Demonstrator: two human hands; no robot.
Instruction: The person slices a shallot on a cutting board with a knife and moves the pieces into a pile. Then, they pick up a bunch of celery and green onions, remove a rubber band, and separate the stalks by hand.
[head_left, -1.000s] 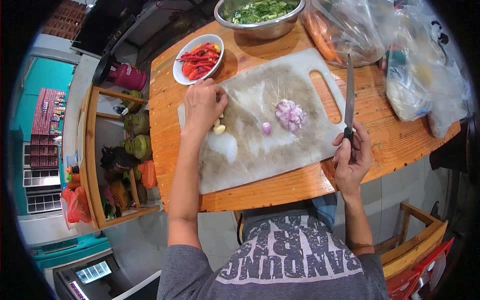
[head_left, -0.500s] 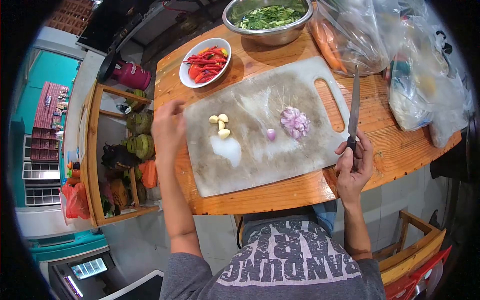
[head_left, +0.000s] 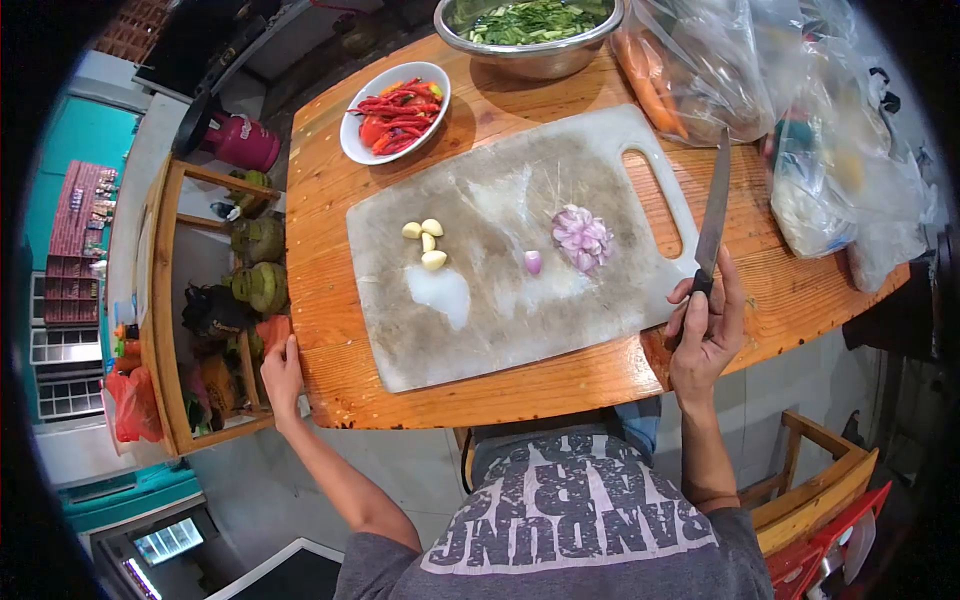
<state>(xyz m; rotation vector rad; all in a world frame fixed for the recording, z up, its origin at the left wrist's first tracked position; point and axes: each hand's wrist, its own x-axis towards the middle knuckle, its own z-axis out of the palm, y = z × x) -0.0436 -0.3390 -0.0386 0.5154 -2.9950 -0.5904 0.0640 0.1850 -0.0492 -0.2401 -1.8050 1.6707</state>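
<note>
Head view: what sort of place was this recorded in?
Probably a kitchen, home or commercial unclear: a cutting board with peeled garlic, a bowl of red chilies, and what looks like a pink gas cylinder.

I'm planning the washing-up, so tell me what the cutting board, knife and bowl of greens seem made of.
Cutting board: likely plastic, matte and off-white, with grey-brown staining and no wood grain.
Knife: metal blade, probably steel, with a dull grey sheen; the dark handle is partly hidden, its material unclear.
Bowl of greens: metal, probably stainless steel, from its shiny, silvery reflections.
</note>
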